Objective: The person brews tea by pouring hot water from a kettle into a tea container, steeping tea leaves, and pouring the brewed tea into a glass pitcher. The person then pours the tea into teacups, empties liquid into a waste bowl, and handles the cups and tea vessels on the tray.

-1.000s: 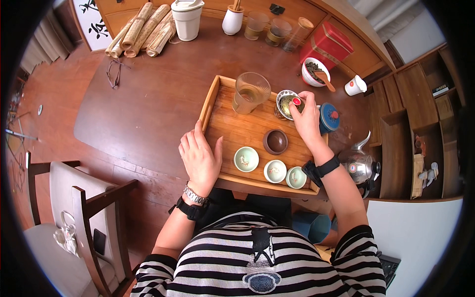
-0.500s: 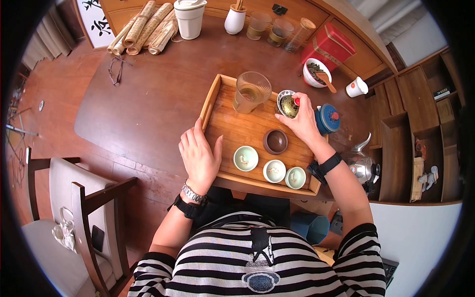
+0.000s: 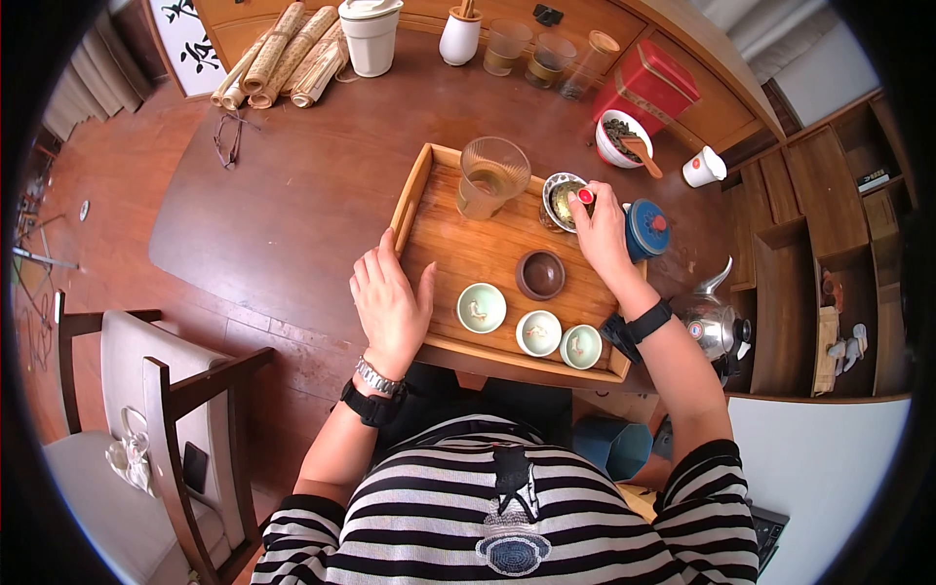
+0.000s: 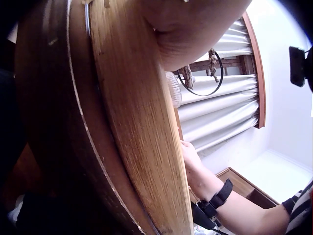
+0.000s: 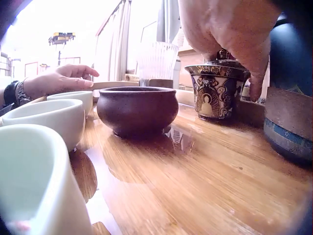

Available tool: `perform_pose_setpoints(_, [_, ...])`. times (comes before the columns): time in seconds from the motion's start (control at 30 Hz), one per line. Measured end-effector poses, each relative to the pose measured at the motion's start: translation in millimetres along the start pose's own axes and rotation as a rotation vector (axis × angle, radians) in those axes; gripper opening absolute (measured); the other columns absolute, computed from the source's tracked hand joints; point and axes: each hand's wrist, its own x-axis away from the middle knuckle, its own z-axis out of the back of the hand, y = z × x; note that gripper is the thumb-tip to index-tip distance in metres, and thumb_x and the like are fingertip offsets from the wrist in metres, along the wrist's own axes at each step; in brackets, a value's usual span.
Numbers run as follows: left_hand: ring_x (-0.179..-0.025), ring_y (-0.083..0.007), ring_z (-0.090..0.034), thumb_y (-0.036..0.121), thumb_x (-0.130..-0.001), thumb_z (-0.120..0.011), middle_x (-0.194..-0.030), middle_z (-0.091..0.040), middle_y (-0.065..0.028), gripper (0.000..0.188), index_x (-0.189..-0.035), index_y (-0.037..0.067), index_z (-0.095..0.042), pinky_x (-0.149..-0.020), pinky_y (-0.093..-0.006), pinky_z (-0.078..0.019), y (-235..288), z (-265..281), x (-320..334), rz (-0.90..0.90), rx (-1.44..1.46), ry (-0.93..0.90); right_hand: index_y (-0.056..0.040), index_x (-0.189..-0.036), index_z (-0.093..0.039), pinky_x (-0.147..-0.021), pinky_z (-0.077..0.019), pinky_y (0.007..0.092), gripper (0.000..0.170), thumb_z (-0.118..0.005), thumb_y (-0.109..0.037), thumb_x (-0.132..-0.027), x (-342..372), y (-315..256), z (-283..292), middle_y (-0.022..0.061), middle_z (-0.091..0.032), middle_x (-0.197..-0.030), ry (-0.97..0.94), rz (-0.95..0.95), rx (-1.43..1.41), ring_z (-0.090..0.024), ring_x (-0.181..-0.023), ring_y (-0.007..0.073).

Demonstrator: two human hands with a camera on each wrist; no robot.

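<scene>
My right hand (image 3: 606, 232) is over the gaiwan (image 5: 215, 98), a dark flared cup with gold patterns near the tray's right side. Its thumb and fingers pinch the gold gaiwan lid (image 3: 563, 203) close by the red knob (image 3: 585, 196). The hand hides part of the lid. On the tray's (image 3: 413, 200) left front corner rests my left hand (image 3: 392, 304), fingers straight and thumb apart. A brown clay cup (image 3: 540, 275) stands between the hands. Along the tray's near side are three pale green cups (image 3: 482, 308). A ribbed glass pitcher (image 3: 494, 175) occupies the far left corner.
Right of the tray stand a blue lidded jar (image 3: 647, 230) and a steel kettle (image 3: 709, 322). Behind it are a bowl of tea leaves (image 3: 624, 138) with a wooden scoop, a red tin (image 3: 647, 88) and a paper cup (image 3: 703, 168). Eyeglasses (image 3: 231, 138) lie far left.
My right thumb, spread at the gaiwan's near side half a second ago, is now drawn in by the knob. The lid looks more tilted. My left hand stays on the tray edge.
</scene>
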Motion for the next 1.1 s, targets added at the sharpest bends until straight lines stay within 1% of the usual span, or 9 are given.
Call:
perform_pose_setpoints(0.2, [-0.094,-0.0296,-0.047,0.025,-0.075,-0.065,-0.100,-0.051,-0.0147,0.061,-0.123,-0.002,-0.039,-0.080,-0.0379,-0.0378,0.3,1.1,-0.4,0.004,0.009,-0.009,0.0049,-0.097,-0.048,-0.077,-0.0436,0.0424,0.029,-0.060,-0.016,-0.080,-4.8,-4.3,3.6,0.0244,-0.054,-0.095,-0.024,-0.018,0.056,-0.054,-0.088,0.0387])
perform_pose_setpoints(0.43, [-0.093,-0.0296,-0.047,0.025,-0.076,-0.065,-0.099,-0.051,-0.0146,0.060,-0.123,-0.003,-0.039,-0.079,-0.0375,-0.0378,0.6,1.3,-0.1,0.005,0.006,-0.006,0.0047,-0.096,-0.050,-0.077,-0.0446,0.0403,0.032,-0.063,-0.018,-0.078,-5.9,-6.4,4.9,0.0233,-0.055,-0.095,-0.036,-0.033,0.071,-0.056,-0.088,0.0370])
perform_pose_setpoints(0.5, [-0.093,-0.0294,-0.047,0.025,-0.076,-0.065,-0.098,-0.051,-0.0144,0.060,-0.122,-0.003,-0.039,-0.079,-0.0374,-0.0378,0.3,1.3,0.1,0.008,0.007,-0.007,0.0041,-0.096,-0.048,-0.078,-0.0444,0.0397,0.038,-0.068,-0.021,-0.075,-5.0,-4.5,3.8,0.0224,-0.054,-0.096,-0.024,0.032,0.049,-0.055,-0.089,0.0361])
perform_pose_setpoints(0.53, [-0.092,-0.0293,-0.048,0.025,-0.076,-0.065,-0.098,-0.051,-0.0143,0.060,-0.122,-0.003,-0.039,-0.078,-0.0373,-0.0378,0.2,1.2,0.0,0.008,0.008,-0.006,0.0041,-0.096,-0.048,-0.078,-0.0444,0.0397,0.038,-0.068,-0.021,-0.075,-3.9,-6.6,4.8,0.0224,-0.054,-0.096,-0.026,0.033,0.048,-0.055,-0.089,0.0361])
perform_pose_setpoints(0.6, [-0.092,-0.0290,-0.048,0.025,-0.076,-0.065,-0.097,-0.051,-0.0141,0.059,-0.122,-0.002,-0.040,-0.078,-0.0371,-0.0378,0.6,2.0,-0.8,0.014,0.017,-0.008,0.0024,-0.099,-0.046,-0.080,-0.0439,0.0394,0.051,-0.074,-0.026,-0.068,-1.7,-18.4,10.2,0.0210,-0.051,-0.098,-0.090,0.003,0.020,-0.053,-0.092,0.0348])
perform_pose_setpoints(0.63, [-0.092,-0.0287,-0.048,0.025,-0.076,-0.065,-0.097,-0.051,-0.0139,0.059,-0.122,-0.002,-0.040,-0.078,-0.0370,-0.0378,0.8,2.1,-1.2,0.018,0.027,-0.010,0.0024,-0.099,-0.046,-0.080,-0.0439,0.0394,0.051,-0.074,-0.026,-0.068,-1.0,-18.5,10.9,0.0210,-0.051,-0.098,-0.090,0.004,0.020,-0.053,-0.092,0.0348])
perform_pose_setpoints(0.7, [-0.092,-0.0285,-0.048,0.025,-0.076,-0.065,-0.097,-0.051,-0.0138,0.059,-0.122,-0.002,-0.040,-0.078,-0.0369,-0.0378,0.1,1.5,-1.8,0.024,0.030,-0.014,0.0004,-0.102,-0.043,-0.082,-0.0434,0.0392,0.061,-0.079,-0.030,-0.062,-0.2,-18.2,12.2,0.0198,-0.049,-0.100,-0.146,0.004,0.010,-0.050,-0.095,0.0339])
perform_pose_setpoints(0.8, [-0.092,-0.0282,-0.048,0.026,-0.076,-0.065,-0.097,-0.051,-0.0136,0.059,-0.122,-0.002,-0.040,-0.078,-0.0368,-0.0378,-0.5,1.1,-2.2,0.019,0.028,-0.006,-0.0008,-0.103,-0.042,-0.082,-0.0434,0.0391,0.064,-0.080,-0.029,-0.059,-1.7,-14.6,8.5,0.0194,-0.049,-0.099,-0.154,-0.031,0.010,-0.050,-0.096,0.0335])
perform_pose_setpoints(1.1, [-0.092,-0.0292,-0.048,0.024,-0.076,-0.066,-0.096,-0.051,-0.0132,0.058,-0.122,0.000,-0.040,-0.079,-0.0373,-0.0381,-0.5,-0.7,-0.6,0.006,0.013,0.029,-0.0030,-0.100,-0.046,-0.080,-0.0445,0.0389,0.057,-0.078,-0.025,-0.058,-6.0,-20.2,12.8,0.0171,-0.051,-0.098,-0.098,-0.029,0.010,-0.053,-0.091,0.0315])
